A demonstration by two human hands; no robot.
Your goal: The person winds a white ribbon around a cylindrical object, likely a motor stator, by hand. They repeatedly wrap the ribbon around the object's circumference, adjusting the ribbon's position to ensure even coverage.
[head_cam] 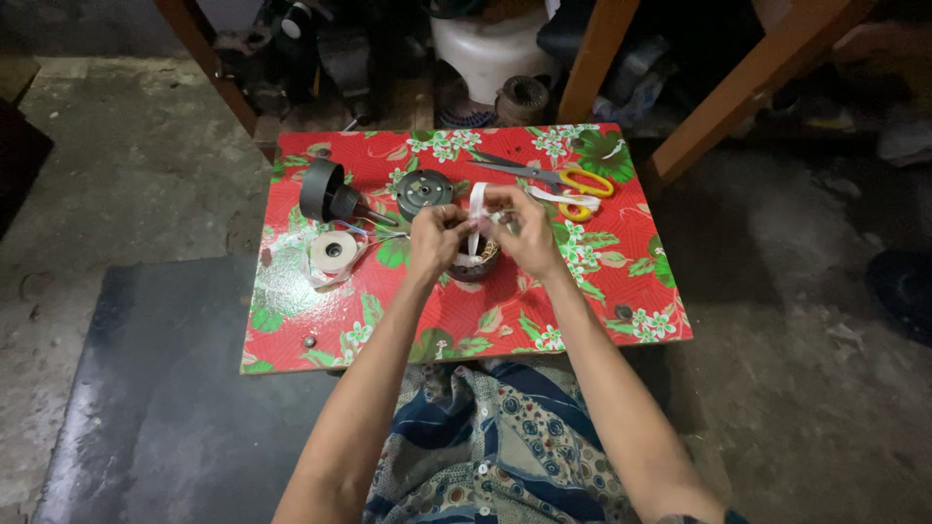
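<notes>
I held a white tape strip [475, 209] between both my hands, above a small round motor coil [476, 262] that sat near the middle of the red flowered board [592, 291]. My left hand [435, 238] had its fingers pinched closed on the lower part of the strip, and my right hand [524, 228] was closed on the upper part, near the top of the loop. The strip went down into the coil, where I could see some copper-coloured winding, but my fingers hid most of it.

I judged that I was in the step of binding the winding with the tape. The next move, I think, would need steady tension and a careful pass through the coil, without scratching the wire.

Around it, 1 dark round motor cover [424, 191] lay just behind my left hand, 1 black housing with a shaft [325, 191] stood further left, and 1 roll of pale tape [333, 250] lay below it. The scissors with yellow handles [558, 178] lay behind my right hand, near enough to catch the loose tape end.
</notes>
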